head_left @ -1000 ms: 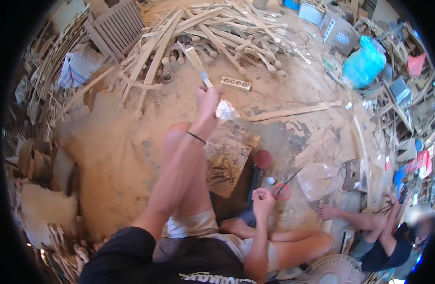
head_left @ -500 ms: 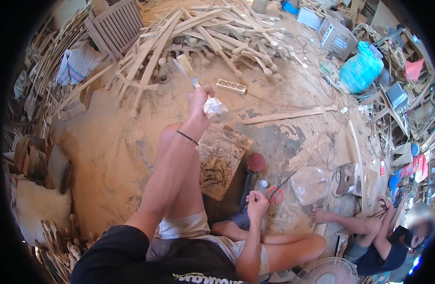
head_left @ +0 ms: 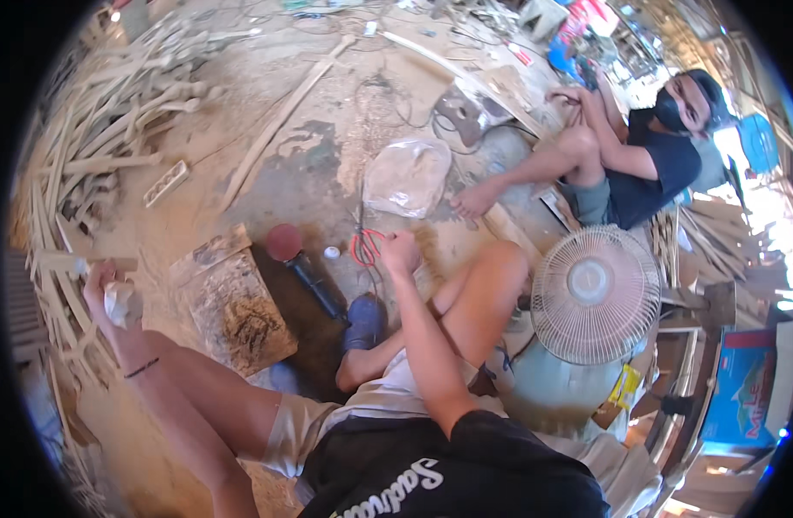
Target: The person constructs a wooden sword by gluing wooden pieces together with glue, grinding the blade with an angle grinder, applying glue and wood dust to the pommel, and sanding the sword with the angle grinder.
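Note:
At the far left, my left hand (head_left: 101, 289) is closed around a paintbrush (head_left: 79, 264), which is smeared by motion. A crumpled piece of white paper (head_left: 120, 305) is in the same hand. My right hand (head_left: 401, 253) has its fingers curled in, beside the red handles of a pair of scissors (head_left: 365, 248) on the floor. Whether anything is in its fingers is hidden. Just left of the scissors lies a small white cap (head_left: 331, 252), then a dark sander with a round reddish disc (head_left: 284, 243). A stained wooden board (head_left: 202, 266) lies between my legs.
A clear bag of pale powder (head_left: 407, 177) sits beyond the scissors. A white fan (head_left: 591, 276) stands at my right. Another person (head_left: 638, 164) sits at the upper right. A power strip (head_left: 166, 184) lies near piled wooden pieces (head_left: 94, 162) on the left.
My view has swung to the right, bringing the fan and the other person further in. My right hand has moved to the far side of the scissors' handles. My left hand still holds the paintbrush.

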A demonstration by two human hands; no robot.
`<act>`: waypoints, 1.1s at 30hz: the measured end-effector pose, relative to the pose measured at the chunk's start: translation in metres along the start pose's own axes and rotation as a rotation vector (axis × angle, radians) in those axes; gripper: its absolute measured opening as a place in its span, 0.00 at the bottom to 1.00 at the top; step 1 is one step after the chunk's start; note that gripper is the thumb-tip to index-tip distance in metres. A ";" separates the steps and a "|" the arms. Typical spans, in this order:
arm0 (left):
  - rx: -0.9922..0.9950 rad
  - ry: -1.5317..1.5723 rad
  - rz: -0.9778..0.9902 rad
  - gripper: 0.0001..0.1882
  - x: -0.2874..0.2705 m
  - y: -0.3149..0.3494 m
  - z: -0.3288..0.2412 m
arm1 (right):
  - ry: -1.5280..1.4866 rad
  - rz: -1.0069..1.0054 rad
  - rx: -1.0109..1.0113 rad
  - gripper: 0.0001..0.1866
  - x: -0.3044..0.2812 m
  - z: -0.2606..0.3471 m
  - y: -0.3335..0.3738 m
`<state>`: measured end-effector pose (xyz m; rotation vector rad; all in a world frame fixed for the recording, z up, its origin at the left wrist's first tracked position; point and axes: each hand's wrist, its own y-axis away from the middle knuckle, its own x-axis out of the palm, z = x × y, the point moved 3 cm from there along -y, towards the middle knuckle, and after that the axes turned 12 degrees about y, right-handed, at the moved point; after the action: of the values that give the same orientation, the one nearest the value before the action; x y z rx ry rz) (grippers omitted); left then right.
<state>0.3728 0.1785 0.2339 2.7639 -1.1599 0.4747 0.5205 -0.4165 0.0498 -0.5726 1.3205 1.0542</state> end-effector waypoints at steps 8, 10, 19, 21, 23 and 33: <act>-0.101 0.057 -0.083 0.06 0.008 0.020 0.014 | 0.267 -0.017 -0.079 0.21 0.111 -0.095 -0.108; -0.134 0.060 0.025 0.08 0.018 0.033 0.007 | 0.350 -0.244 -0.287 0.25 0.123 -0.100 -0.118; -0.498 0.350 -0.254 0.05 0.060 0.057 -0.002 | 0.662 -0.171 -0.360 0.13 0.117 -0.069 -0.141; -0.502 0.399 -0.216 0.04 0.072 0.059 -0.014 | 0.518 -0.172 -0.222 0.11 0.124 -0.067 -0.145; -0.500 0.413 -0.268 0.05 0.080 0.065 -0.024 | 0.439 -0.180 -0.120 0.10 0.126 -0.067 -0.146; -0.614 0.478 -0.353 0.09 0.100 0.070 -0.017 | -0.655 0.026 -0.532 0.05 -0.038 0.090 0.049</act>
<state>0.3849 0.0650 0.2807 2.0938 -0.5621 0.5727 0.5260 -0.3300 0.1157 -0.5295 0.4715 1.4686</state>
